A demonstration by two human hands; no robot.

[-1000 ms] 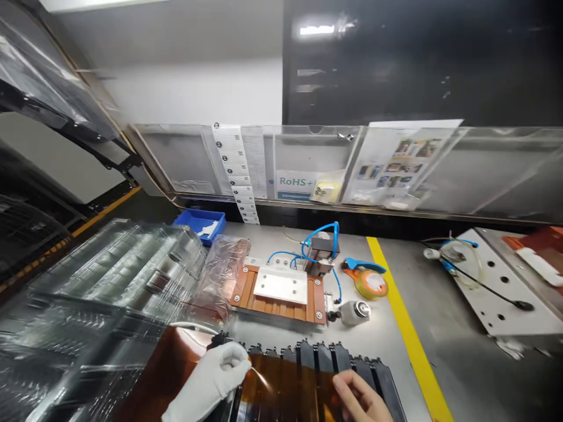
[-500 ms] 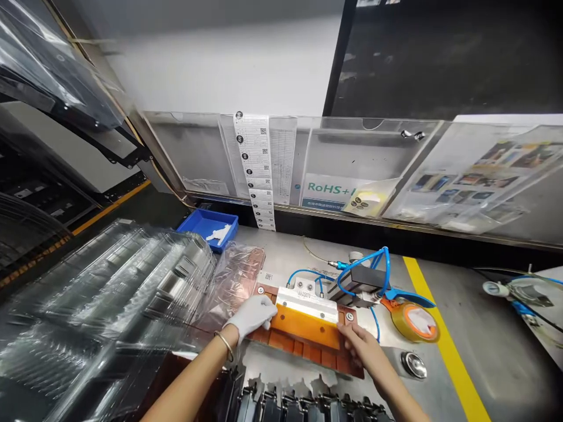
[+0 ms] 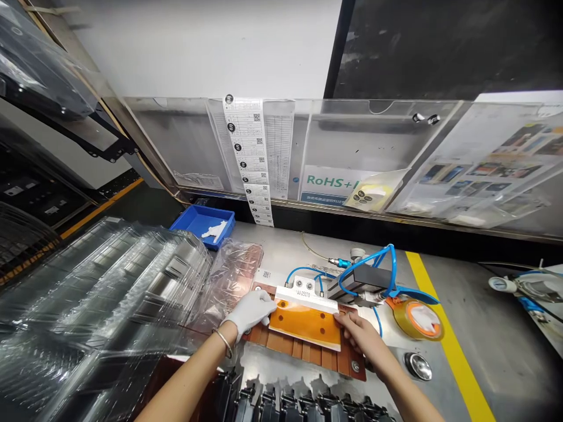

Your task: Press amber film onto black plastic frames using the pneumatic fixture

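A translucent orange sheet point(image 3: 303, 324) with a pale lower edge lies over the metal block of a brown fixture plate point(image 3: 281, 344); dark round spots show through it. My left hand point(image 3: 250, 313), in a white glove, pinches the sheet's left end. My bare right hand point(image 3: 358, 331) has its thumb and fingers closed on the right end. Just behind the sheet is a silver bar point(image 3: 305, 299) marked JJ-25070. Several black plastic parts point(image 3: 303, 404) stand in a row nearer to me.
Clear plastic trays point(image 3: 145, 275) are stacked at the left, with a blue bin point(image 3: 202, 220) behind them. Blue air hoses point(image 3: 391, 266) and a black cylinder point(image 3: 365, 281) stand behind the fixture. A tape roll point(image 3: 416, 319) and a round metal piece point(image 3: 417, 366) lie at the right.
The orange sheet has shifted back toward the silver bar and covers more of the block's screws. Its pale lower edge shows now. Both hands keep their grip at its ends.
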